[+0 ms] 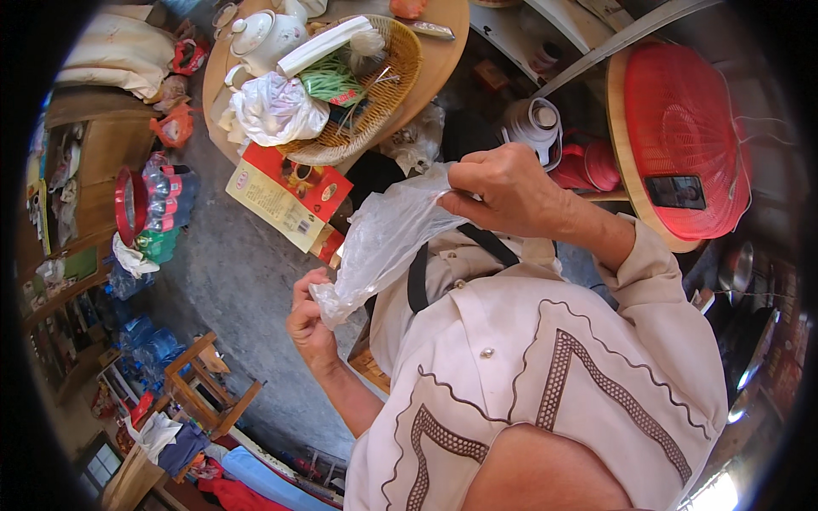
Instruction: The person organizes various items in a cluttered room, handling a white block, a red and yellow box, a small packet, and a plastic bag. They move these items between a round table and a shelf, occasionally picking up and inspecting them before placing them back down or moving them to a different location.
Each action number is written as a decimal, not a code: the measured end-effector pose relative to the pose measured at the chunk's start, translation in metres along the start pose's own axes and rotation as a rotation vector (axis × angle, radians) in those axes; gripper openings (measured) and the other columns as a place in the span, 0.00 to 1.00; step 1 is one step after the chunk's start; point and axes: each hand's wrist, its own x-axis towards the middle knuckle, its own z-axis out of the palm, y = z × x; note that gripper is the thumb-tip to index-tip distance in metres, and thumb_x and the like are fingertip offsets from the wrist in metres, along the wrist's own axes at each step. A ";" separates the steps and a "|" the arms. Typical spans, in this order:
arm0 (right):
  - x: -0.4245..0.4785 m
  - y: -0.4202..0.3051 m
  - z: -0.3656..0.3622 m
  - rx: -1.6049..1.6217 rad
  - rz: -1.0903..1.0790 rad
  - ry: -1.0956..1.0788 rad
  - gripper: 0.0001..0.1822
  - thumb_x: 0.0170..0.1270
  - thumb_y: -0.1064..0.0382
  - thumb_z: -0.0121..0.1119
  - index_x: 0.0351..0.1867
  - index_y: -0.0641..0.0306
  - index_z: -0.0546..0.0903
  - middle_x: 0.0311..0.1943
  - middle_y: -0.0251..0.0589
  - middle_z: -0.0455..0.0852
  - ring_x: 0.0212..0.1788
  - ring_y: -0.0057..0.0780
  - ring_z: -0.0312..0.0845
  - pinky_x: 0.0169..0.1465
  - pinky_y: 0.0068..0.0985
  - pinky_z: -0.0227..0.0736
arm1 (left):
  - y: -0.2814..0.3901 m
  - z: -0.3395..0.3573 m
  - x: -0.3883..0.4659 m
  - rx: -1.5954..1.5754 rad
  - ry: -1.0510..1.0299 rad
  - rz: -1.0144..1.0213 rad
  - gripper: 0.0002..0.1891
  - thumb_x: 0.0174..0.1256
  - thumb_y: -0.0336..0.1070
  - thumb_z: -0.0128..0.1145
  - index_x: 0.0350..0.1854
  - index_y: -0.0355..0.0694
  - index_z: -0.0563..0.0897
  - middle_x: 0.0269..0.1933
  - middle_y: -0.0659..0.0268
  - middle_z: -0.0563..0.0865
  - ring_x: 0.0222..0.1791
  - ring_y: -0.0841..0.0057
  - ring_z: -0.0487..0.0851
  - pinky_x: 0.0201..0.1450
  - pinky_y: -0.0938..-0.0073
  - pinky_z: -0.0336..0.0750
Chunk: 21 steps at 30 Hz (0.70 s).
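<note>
A translucent white plastic bag [390, 230] is stretched between my two hands, above my lap. My left hand [313, 319] pinches its lower left end. My right hand [505, 185] grips the other end between thumb and fingers, higher up and to the right. The bag is crumpled, and I cannot tell whether anything is inside. Just beyond it, a red and yellow printed carton [287, 198] sits beside the round wooden table [441, 70]. On that table a wicker basket [345, 144] holds green vegetables [329, 80], a knotted white plastic bag [278, 108] and a long white packet [326, 45].
A white teapot [265, 38] and a knife [428, 29] lie on the table. At right are a red mesh food cover [684, 128] with a phone [676, 192] on it, and a white jug [533, 128]. Bottled drinks [169, 198] and a wooden stool [208, 389] stand left.
</note>
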 end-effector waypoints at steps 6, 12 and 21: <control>-0.001 -0.002 -0.003 0.042 0.026 -0.037 0.14 0.47 0.59 0.59 0.13 0.64 0.70 0.13 0.42 0.72 0.18 0.41 0.70 0.21 0.31 0.64 | 0.001 0.000 0.001 -0.025 -0.029 0.068 0.09 0.41 0.20 0.55 0.28 0.37 0.79 0.40 0.58 0.78 0.47 0.67 0.73 0.52 0.66 0.64; -0.003 0.012 -0.008 0.304 0.044 -0.082 0.09 0.47 0.65 0.62 0.20 0.66 0.73 0.11 0.37 0.67 0.13 0.25 0.62 0.18 0.21 0.57 | -0.003 -0.001 -0.002 -0.123 0.048 -0.053 0.06 0.43 0.22 0.57 0.17 0.40 0.74 0.40 0.58 0.76 0.44 0.70 0.72 0.49 0.70 0.63; -0.070 0.106 0.003 -0.086 0.454 -0.380 0.30 0.43 0.62 0.60 0.53 0.52 0.66 0.30 0.48 0.79 0.31 0.43 0.76 0.33 0.35 0.70 | -0.012 0.005 0.005 -0.370 0.066 0.015 0.08 0.47 0.23 0.52 0.18 0.40 0.66 0.37 0.61 0.73 0.38 0.74 0.71 0.46 0.75 0.65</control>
